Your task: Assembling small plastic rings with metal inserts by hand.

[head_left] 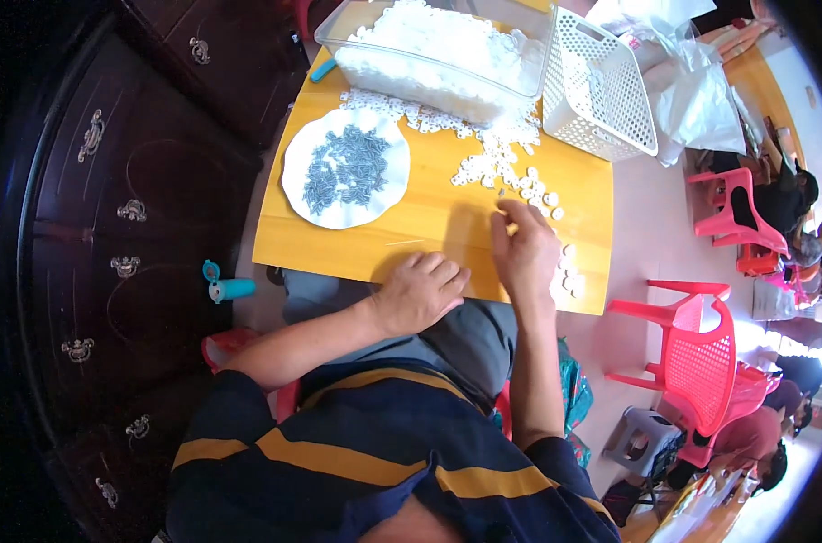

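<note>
My right hand [527, 249] is over the right part of the yellow table, its thumb and forefinger apart. Just beyond its fingertips lies a tiny grey piece [501, 192], near loose white round pieces [488, 170] with a small mark or hole in the middle. My left hand [420, 294] rests at the table's near edge with its fingers curled; whatever is under them is hidden. To its far left, a white scalloped plate [293, 172] holds many small dark grey metal pieces [348, 167]. A thin pale stick [405, 242] lies beyond my left hand.
A clear plastic bin [429, 77] heaped with white pieces stands at the table's far side, beside a white perforated basket [601, 136]. A blue-handled tool [323, 70] lies left of the bin. Dark drawers line the left; pink chairs [701, 348] and other people are at the right.
</note>
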